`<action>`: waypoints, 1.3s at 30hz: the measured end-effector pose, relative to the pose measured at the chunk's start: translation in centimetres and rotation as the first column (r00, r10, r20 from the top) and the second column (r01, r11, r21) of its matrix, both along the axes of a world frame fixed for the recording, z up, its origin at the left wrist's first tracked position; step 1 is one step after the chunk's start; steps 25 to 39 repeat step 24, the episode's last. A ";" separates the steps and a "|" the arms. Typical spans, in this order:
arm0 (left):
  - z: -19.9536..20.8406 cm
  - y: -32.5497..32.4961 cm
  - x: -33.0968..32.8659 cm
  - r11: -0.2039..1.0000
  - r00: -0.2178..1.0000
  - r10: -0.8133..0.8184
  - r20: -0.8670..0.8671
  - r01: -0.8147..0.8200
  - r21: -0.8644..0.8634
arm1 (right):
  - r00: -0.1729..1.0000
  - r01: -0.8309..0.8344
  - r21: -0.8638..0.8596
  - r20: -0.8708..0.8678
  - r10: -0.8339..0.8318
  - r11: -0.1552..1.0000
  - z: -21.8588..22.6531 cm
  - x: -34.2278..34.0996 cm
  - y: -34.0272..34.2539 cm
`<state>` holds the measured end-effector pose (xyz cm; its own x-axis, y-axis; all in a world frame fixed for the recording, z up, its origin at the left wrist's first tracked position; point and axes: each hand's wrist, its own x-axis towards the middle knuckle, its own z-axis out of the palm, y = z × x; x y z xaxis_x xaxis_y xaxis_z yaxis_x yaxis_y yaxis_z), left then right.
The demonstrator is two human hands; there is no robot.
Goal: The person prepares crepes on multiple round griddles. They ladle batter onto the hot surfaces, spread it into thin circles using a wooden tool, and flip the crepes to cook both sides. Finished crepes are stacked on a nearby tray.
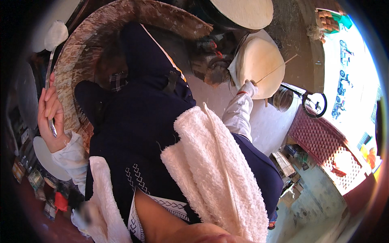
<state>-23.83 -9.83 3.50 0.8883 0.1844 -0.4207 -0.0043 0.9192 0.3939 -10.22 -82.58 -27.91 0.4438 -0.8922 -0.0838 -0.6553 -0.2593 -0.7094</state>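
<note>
My left hand (51,109) is closed around the long metal handle of a ladle (56,35), whose round head is coated in something white and wet-looking. It is held up at the far left, beside a curved, scuffed rim. Reaching out to the right, my right hand (249,87) has its fingers closed on a thin stick (277,69). That stick lies across a pale, round, flat sheet (259,56), which seems to rest on a stack of similar ones. My sleeve and the angle partly hide the right fingers.
A brown curved rim (93,34) arcs round my legs. Another pale round surface (245,10) is at the top. Beside the stack stand a metal tin (282,98) and a black ring (314,106). A red lattice panel (314,139) borders the bright opening; motorbikes (340,87) are outside.
</note>
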 end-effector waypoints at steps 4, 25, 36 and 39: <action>-0.9 1.4 -0.4 1.000 1.000 0.000 -0.023 0.000 -0.014 | 0.995 0.065 0.281 0.050 -0.082 0.958 4.9 -0.3 5.4; -1.6 2.4 0.6 0.999 0.999 0.016 -0.035 -0.018 -0.045 | 0.951 -0.229 -0.375 -0.281 0.125 0.898 0.6 2.2 3.3; -1.6 2.4 0.6 0.999 0.999 0.016 -0.035 -0.018 -0.045 | 0.951 -0.229 -0.375 -0.281 0.125 0.898 0.6 2.2 3.3; -1.6 2.4 0.6 0.999 0.999 0.016 -0.035 -0.018 -0.045 | 0.951 -0.229 -0.375 -0.281 0.125 0.898 0.6 2.2 3.3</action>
